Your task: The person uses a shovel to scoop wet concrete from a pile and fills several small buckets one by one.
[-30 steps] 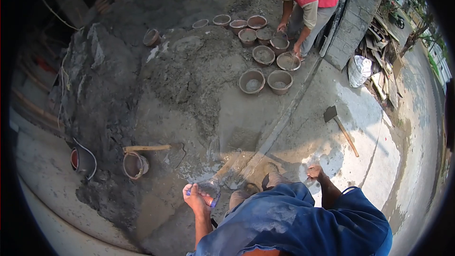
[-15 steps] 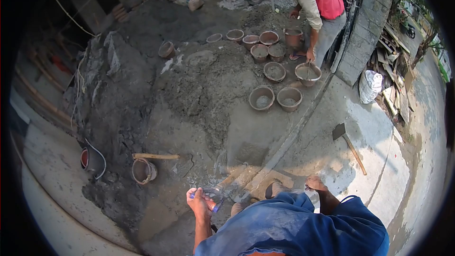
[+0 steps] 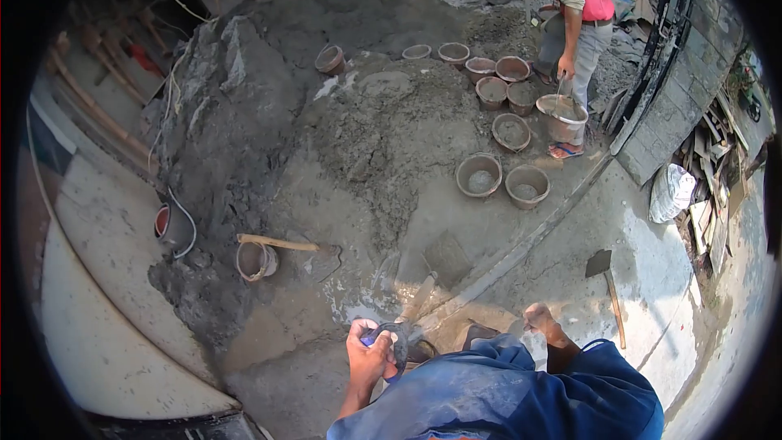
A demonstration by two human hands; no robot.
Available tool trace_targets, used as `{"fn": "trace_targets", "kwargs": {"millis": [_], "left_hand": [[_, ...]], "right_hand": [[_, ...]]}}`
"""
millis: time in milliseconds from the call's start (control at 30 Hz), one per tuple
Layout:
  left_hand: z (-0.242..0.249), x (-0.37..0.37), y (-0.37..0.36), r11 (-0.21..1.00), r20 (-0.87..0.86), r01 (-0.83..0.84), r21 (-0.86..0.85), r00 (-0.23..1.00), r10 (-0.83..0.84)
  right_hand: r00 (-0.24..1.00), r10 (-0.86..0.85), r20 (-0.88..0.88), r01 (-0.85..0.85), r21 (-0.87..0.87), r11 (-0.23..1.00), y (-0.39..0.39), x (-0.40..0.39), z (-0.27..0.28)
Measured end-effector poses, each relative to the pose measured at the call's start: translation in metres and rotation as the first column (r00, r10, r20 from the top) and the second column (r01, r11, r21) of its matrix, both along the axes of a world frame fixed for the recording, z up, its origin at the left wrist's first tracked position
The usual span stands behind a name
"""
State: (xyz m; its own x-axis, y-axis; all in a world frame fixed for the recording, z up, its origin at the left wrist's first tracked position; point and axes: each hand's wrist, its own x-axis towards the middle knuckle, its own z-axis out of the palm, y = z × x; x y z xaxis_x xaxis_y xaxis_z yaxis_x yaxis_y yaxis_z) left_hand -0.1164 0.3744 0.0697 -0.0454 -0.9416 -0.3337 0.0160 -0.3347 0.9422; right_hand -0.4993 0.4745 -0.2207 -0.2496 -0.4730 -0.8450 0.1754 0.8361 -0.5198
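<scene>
My left hand (image 3: 368,357) is closed around a clear plastic object with blue ends (image 3: 394,352); its exact kind is hard to make out. Below that hand, the wooden handle of a hoe (image 3: 420,297) points toward me, its flat blade lying on the wet ground. My right hand (image 3: 541,319) hangs in front of my blue shirt (image 3: 505,387), fingers loosely apart and nothing visible in them. To its right, a second hoe (image 3: 615,301) lies on the concrete.
A co-worker (image 3: 582,24) holds a bucket of grey mix (image 3: 562,121) by its handle. Several buckets (image 3: 479,175) stand beside the mortar heap (image 3: 366,130). Another bucket (image 3: 257,261) has a wooden handle (image 3: 281,242) near its rim. A white sack (image 3: 673,193) sits by scrap wood (image 3: 717,195).
The co-worker has straightened up and lifted the bucket off the ground. My left hand has turned the clear object and shifted slightly right; the view has moved too.
</scene>
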Motion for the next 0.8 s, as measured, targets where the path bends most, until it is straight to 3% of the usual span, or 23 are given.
{"fn": "trace_targets", "kwargs": {"millis": [67, 100, 167, 267, 300, 333, 367, 500, 567, 800], "left_hand": [[0.009, -0.015, 0.008, 0.999, 0.053, -0.009, 0.039, 0.999, 0.007], [0.011, -0.021, 0.011, 0.997, 0.060, 0.032, 0.067, 0.998, -0.036], [0.024, -0.029, 0.011, 0.988, 0.093, 0.078, 0.130, 0.991, -0.091], [0.034, -0.033, -0.001, 0.972, 0.090, 0.113, 0.206, 0.987, -0.134], [0.033, -0.034, -0.006, 0.974, 0.092, 0.111, 0.200, 0.987, -0.132], [0.030, -0.036, -0.007, 0.979, 0.093, 0.129, 0.160, 0.985, -0.146], [0.028, -0.038, -0.008, 0.982, 0.089, 0.145, 0.119, 0.984, -0.156], [0.025, -0.040, -0.018, 0.974, 0.085, 0.195, 0.116, 0.975, -0.205], [0.027, -0.041, -0.022, 0.960, 0.190, 0.279, 0.040, 0.941, -0.281], [0.007, -0.039, -0.026, 0.906, 0.352, 0.424, 0.014, 0.846, -0.401]], "right_hand": [[0.978, 0.191, -0.079, -0.191, 0.007, 0.982, -0.016, -0.006, -0.008], [0.976, 0.206, -0.072, -0.206, 0.012, 0.979, -0.019, -0.009, -0.013], [0.927, 0.358, -0.115, -0.375, -0.214, 0.902, -0.030, -0.026, -0.023], [0.820, 0.523, -0.234, -0.560, -0.517, 0.647, -0.053, -0.040, -0.029], [0.819, 0.523, -0.237, -0.561, -0.522, 0.643, -0.061, -0.037, -0.033], [0.944, 0.323, -0.075, -0.327, -0.369, 0.870, -0.069, -0.023, -0.024], [0.997, 0.069, 0.032, -0.063, -0.156, 0.986, -0.075, -0.013, -0.012], [0.986, 0.165, -0.013, -0.166, -0.086, 0.982, -0.086, 0.004, 0.000], [0.970, 0.221, 0.103, -0.210, -0.112, 0.971, -0.076, 0.006, -0.012], [0.981, 0.180, 0.068, -0.175, -0.072, 0.982, -0.062, 0.005, -0.020]]}}
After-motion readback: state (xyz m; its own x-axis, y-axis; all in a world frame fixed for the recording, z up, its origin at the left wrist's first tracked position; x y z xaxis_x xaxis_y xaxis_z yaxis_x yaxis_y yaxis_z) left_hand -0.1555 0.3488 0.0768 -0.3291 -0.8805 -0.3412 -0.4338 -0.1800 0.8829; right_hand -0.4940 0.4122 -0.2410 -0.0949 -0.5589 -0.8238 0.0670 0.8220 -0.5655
